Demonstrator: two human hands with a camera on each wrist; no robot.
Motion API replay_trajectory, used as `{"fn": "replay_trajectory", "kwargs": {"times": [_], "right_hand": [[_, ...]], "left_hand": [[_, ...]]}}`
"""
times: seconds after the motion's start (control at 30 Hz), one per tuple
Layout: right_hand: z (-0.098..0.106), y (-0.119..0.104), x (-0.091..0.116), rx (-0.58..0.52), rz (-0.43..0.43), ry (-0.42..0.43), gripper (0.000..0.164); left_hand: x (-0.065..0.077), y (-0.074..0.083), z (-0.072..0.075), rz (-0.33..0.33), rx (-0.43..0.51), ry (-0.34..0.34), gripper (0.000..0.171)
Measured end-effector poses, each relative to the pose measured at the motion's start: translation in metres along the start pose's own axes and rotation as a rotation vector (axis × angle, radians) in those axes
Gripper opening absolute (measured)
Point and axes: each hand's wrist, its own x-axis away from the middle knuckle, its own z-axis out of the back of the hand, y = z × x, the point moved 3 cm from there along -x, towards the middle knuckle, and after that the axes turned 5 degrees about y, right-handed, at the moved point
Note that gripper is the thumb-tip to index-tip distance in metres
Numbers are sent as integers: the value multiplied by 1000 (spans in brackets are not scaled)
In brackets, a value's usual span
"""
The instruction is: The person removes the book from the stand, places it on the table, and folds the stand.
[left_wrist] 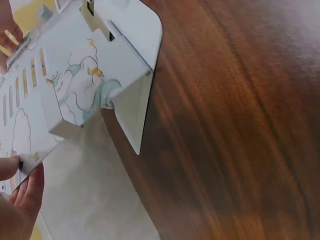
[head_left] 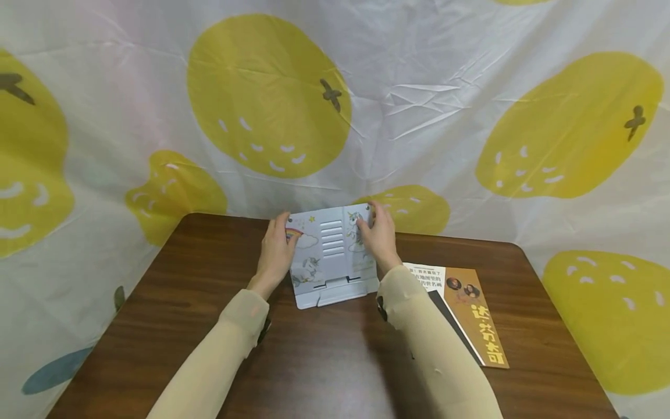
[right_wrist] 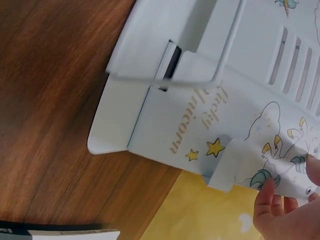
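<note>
A white metal book stand point(head_left: 333, 269) with unicorn, rainbow and star drawings leans back on the table, with slots down its middle. My left hand point(head_left: 274, 253) grips its upper left edge, thumb on the front face; in the left wrist view, the fingers point(left_wrist: 34, 192) curl behind the panel. On the opposite edge my right hand point(head_left: 380, 235) pinches the upper right side, thumb over the unicorn drawing. The right wrist view shows the stand's lower ledge point(right_wrist: 110, 117) near the wooden surface and a small folded side tab point(right_wrist: 227, 167).
Right of the stand, partly under my right sleeve point(head_left: 434, 337), lie books, among them a brown one point(head_left: 484, 331) with yellow lettering and a white one point(head_left: 431, 276). A curtain point(head_left: 419, 128) with yellow fruit hangs behind the dark wooden table point(head_left: 209, 267).
</note>
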Motion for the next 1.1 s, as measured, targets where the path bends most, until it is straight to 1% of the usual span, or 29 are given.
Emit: {"fn": "replay_trajectory", "kwargs": {"times": [0.13, 0.33, 0.57, 0.77, 1.03, 1.1], "right_hand": [[-3, -3, -1, -8, 0, -23, 52], [-7, -7, -1, -3, 16, -57, 53], [-12, -13, -2, -2, 8, -122, 54], [-17, -18, -2, -10, 6, -160, 56], [-28, -23, -3, -44, 30, -168, 57], [-31, -25, -3, -40, 30, -181, 56]], "left_hand": [[7, 1, 4, -11, 26, 1, 48], [17, 2, 11, -34, 65, 28, 46], [31, 5, 18, -49, 114, 44, 41], [44, 8, 22, -55, 202, 48, 39], [58, 11, 24, -50, 333, 39, 38], [61, 12, 25, -59, 355, 42, 37]]}}
